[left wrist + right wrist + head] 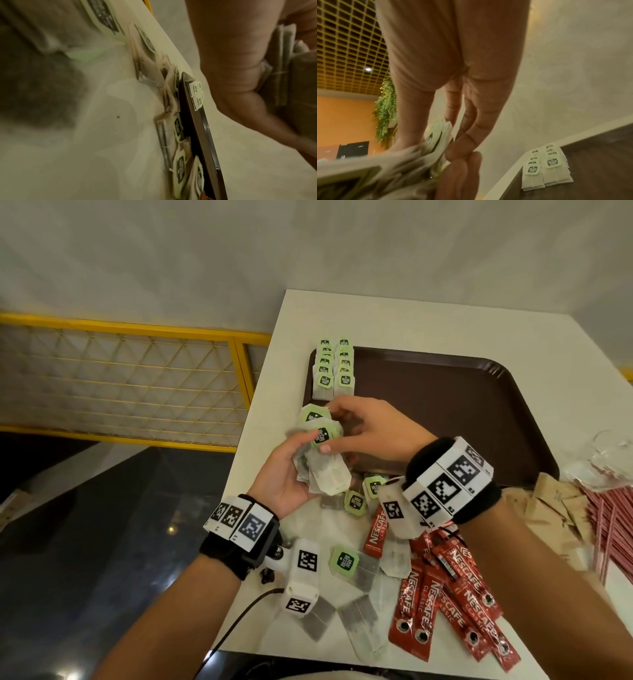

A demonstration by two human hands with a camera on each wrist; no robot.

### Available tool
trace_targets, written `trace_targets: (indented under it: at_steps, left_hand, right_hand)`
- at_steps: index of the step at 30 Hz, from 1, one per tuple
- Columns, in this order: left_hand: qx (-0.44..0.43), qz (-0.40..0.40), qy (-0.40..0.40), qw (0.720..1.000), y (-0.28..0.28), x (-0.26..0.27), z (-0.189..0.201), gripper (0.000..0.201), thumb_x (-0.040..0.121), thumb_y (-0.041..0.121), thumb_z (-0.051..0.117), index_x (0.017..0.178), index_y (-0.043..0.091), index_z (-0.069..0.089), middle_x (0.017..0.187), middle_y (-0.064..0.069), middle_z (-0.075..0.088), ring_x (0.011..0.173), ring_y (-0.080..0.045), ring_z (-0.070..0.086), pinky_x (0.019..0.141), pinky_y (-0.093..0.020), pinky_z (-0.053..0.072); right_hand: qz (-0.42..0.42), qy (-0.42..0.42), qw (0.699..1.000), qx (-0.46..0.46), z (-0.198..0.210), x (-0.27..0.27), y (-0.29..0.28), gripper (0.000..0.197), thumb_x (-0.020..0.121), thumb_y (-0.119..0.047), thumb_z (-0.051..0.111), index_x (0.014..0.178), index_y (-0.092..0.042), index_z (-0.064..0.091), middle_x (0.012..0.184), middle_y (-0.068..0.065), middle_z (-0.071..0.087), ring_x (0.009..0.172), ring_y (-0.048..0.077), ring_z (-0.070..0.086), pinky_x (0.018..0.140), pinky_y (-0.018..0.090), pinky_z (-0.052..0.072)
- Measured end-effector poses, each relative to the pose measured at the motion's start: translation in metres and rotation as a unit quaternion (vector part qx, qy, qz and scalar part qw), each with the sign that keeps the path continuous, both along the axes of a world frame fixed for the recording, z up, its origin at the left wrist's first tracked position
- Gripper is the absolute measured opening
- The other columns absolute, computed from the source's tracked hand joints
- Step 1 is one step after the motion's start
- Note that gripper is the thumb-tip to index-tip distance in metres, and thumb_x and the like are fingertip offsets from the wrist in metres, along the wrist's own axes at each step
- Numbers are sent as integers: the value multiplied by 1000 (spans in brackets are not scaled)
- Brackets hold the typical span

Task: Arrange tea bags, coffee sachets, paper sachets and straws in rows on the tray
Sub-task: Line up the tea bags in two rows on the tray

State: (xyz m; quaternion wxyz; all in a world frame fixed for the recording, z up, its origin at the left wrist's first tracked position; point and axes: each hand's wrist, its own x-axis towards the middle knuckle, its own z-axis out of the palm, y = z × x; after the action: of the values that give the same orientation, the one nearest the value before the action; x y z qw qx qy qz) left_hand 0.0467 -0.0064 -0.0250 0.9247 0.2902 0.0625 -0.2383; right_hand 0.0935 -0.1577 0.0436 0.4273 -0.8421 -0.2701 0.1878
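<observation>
My left hand (291, 474) grips a bundle of tea bags (323, 470) with green tags, just off the near left corner of the brown tray (445, 405). My right hand (342, 422) reaches over the bundle and pinches a green tag (439, 133) at its top between thumb and fingers. Two short overlapping rows of tea bags (334, 368) lie along the tray's left edge; the right wrist view shows these rows (546, 166) on the tray (599, 169). In the left wrist view the bundle (281, 65) sits behind my palm, with the tray rim (204, 125) beyond.
Loose tea bags (356, 573) lie on the white table near me. Red coffee sachets (445, 597) are piled at the front right, brown paper sachets (555, 508) and red straws (613, 529) farther right. A clear glass (609, 453) stands by the tray's right edge. The table edge (250, 440) runs left of my hands.
</observation>
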Motion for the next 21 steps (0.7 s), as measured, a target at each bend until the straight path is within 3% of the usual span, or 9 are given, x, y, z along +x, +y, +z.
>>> trace_targets:
  at_steps: [2, 5, 10, 13, 15, 17, 19, 21]
  left_hand:
    - [0, 23, 14, 1000, 0, -2, 3, 32, 69, 24, 75, 99, 12, 71, 87, -6, 69, 100, -28, 56, 79, -42, 54]
    - [7, 47, 39, 998, -3, -3, 8, 19, 80, 22, 55, 93, 12, 64, 78, -3, 67, 97, -28, 56, 71, -38, 58]
    - [56, 56, 26, 996, -5, -1, 13, 20, 79, 24, 53, 92, 12, 61, 69, -1, 67, 74, -22, 66, 69, -32, 56]
    - [53, 69, 30, 996, -2, 2, 15, 22, 85, 24, 52, 87, 10, 68, 77, -6, 69, 70, -17, 67, 71, -31, 56]
    - [48, 71, 38, 996, -1, 3, 14, 35, 94, 23, 45, 78, 9, 72, 73, -7, 69, 65, -15, 68, 65, -27, 57]
    - [48, 67, 44, 996, -1, 4, 14, 32, 97, 25, 42, 84, 10, 67, 69, -6, 69, 61, -14, 67, 57, -24, 56]
    - [61, 59, 49, 995, -2, 3, 15, 25, 97, 27, 42, 92, 10, 61, 70, -6, 68, 61, -15, 67, 52, -25, 54]
    - [79, 56, 54, 994, -2, 3, 16, 24, 96, 29, 43, 96, 11, 59, 75, -8, 67, 63, -17, 66, 47, -26, 52]
  right_hand:
    - [-6, 25, 999, 32, -5, 2, -1, 26, 81, -19, 72, 103, -14, 60, 98, 2, 65, 79, 19, 66, 68, 35, 58]
    - [-10, 15, 999, 34, -11, 6, 0, 26, 84, -20, 69, 108, -14, 61, 100, 0, 67, 72, 0, 61, 65, 17, 50]
    - [-57, -38, 997, 32, -11, -2, -3, 46, 80, -25, 72, 122, -23, 53, 107, -2, 60, 83, -4, 56, 73, 14, 48]
    - [-7, -154, 988, -14, -3, -18, -12, 65, 69, -39, 78, 125, -29, 48, 111, -8, 43, 95, 1, 39, 77, 8, 35]
    - [81, -253, 960, -85, -5, -27, -12, 68, 64, -46, 79, 123, -25, 54, 110, -4, 43, 97, 9, 30, 84, 13, 33]
    - [124, -300, 939, -116, -14, -28, -11, 52, 66, -36, 80, 112, -17, 63, 107, 4, 51, 97, 17, 36, 86, 33, 44]
    - [121, -269, 951, -91, -13, -27, -11, 30, 72, -24, 77, 100, -14, 68, 103, 6, 56, 93, 23, 48, 78, 45, 49]
    - [110, -218, 968, -60, -8, -25, -15, 17, 76, -19, 75, 92, -15, 72, 99, 3, 60, 91, 21, 56, 80, 43, 49]
